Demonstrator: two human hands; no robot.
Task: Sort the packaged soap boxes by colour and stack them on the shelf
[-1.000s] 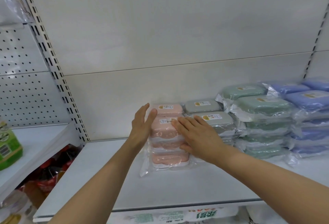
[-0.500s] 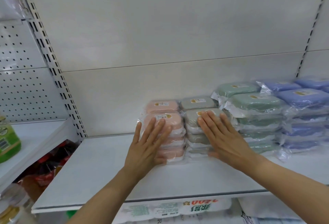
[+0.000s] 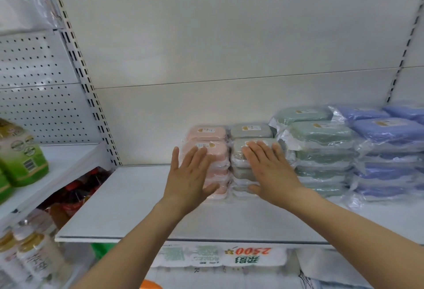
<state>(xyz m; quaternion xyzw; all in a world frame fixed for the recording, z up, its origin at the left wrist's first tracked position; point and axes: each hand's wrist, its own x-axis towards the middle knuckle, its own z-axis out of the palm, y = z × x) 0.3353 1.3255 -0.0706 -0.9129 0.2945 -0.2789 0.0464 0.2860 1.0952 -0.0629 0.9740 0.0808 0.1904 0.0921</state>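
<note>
Head view: pink soap boxes [image 3: 207, 148] stacked flat, long axis left-right.

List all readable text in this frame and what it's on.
"2500": red digits, seen upside down, on the white package under the shelf.
Green characters beside the digits: not legible.
Small yellow labels on the pink soap boxes, grey soap boxes, green soap boxes and blue soap boxes: too small to read.
Print and barcode on the green packs at left: blurred.
Bottle labels at lower left: blurred.
</note>
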